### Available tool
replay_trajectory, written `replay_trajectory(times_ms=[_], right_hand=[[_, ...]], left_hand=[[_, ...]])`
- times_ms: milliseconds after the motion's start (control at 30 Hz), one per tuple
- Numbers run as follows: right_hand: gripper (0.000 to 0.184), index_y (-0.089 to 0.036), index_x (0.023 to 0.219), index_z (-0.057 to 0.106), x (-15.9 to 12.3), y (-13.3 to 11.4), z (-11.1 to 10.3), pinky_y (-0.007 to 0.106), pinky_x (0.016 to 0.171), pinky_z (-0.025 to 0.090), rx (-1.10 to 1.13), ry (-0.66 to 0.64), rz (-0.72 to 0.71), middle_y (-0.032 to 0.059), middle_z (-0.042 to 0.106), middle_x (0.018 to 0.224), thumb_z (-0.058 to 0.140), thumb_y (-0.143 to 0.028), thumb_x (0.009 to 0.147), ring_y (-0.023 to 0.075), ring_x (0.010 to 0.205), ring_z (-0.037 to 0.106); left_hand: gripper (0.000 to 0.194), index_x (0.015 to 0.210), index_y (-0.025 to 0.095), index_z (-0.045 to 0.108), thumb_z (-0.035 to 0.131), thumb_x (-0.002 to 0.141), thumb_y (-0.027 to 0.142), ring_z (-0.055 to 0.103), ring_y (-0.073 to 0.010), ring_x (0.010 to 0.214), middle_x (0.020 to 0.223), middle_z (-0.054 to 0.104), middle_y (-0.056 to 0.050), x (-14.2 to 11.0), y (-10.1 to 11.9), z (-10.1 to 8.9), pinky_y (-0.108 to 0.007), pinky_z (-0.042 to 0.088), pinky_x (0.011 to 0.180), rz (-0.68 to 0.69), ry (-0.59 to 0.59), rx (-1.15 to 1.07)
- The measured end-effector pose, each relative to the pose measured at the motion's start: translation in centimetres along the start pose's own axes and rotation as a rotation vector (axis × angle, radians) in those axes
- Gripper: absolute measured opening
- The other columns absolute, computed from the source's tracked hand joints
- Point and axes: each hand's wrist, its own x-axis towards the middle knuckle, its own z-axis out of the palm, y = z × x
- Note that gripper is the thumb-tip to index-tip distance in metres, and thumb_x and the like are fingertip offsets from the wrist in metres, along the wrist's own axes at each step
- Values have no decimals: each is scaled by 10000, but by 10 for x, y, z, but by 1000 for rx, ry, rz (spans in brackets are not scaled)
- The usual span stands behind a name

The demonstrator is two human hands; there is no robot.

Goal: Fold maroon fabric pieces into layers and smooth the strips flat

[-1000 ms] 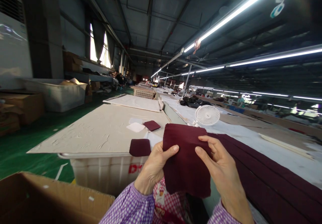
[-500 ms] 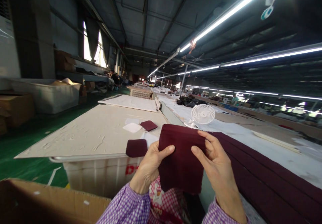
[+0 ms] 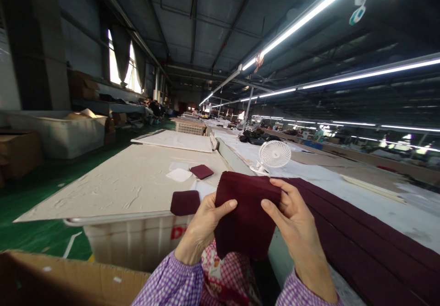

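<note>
**Dark maroon, squarish fabric piece (image 3: 245, 223) was held up by both side edges**

Your left hand (image 3: 206, 219) pinched the piece at its left edge, thumb on the near face, other fingers mostly hidden behind. Your right hand (image 3: 292, 214) grasped the right edge, thumb on the face, index finger at the upper corner. Your thumbs stood well apart, and the lower edge hung loose before a red-and-white checked garment (image 3: 230, 269).

On your left, a flat beige board (image 3: 113, 177) lay across a ribbed white tub (image 3: 130, 242); a dark maroon, round-cornered fabric patch (image 3: 185, 203) reached its near edge, just beside your left hand. Green floor (image 3: 44, 210) showed past the board's left corner.

On your right, long maroon fabric strips (image 3: 357, 228) ran close by your right hand. A round white plastic fan (image 3: 275, 154) stood beyond the held piece's top edge.
</note>
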Motion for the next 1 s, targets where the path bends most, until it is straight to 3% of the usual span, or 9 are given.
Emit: replay_trajectory(times_ms=[300, 533, 667, 800, 1000], right_hand=[[298, -212, 1039, 556, -12, 12, 8, 326, 772, 549, -92, -14, 19, 67, 671, 1044, 638, -384, 809, 214, 911, 644], [384, -183, 1093, 632, -12, 20, 5, 343, 757, 540, -225, 109, 46, 81, 690, 1048, 628, -428, 797, 237, 877, 650], [389, -182, 1053, 656, -11, 18, 3, 309, 722, 540, -261, 80, 69, 76, 694, 1049, 641, -450, 771, 240, 874, 653], [376, -174, 987, 666, -11, 18, 2, 308, 686, 539, -336, -7, 79, 79, 704, 981, 622, -479, 771, 247, 845, 649], [318, -164, 842, 626, -9, 25, -3, 269, 650, 529, -443, -53, 35, 50, 675, 781, 609, -476, 781, 217, 770, 633]], left_hand=[[163, 850, 124, 676, 729, 712, 191, 670, -191, 708, 802, 728, -78, 0, 0, 7, -294, 516, 691, 64, 78, -65], [187, 905, 122, 680, 714, 723, 150, 671, -189, 790, 878, 727, -80, -2, -2, 6, -292, 505, 773, 96, 14, -104], [174, 952, 131, 689, 638, 809, 216, 663, -198, 871, 910, 724, -80, 0, 4, 5, -302, 497, 826, 166, 2, -154], [284, 918, 111, 704, 543, 867, 340, 663, -226, 875, 838, 724, -90, 2, 10, 4, -335, 503, 835, 131, 54, -245], [225, 925, 102, 705, 555, 827, 238, 663, -217, 866, 822, 725, -79, 3, 11, -4, -305, 503, 829, 52, 99, -297]])
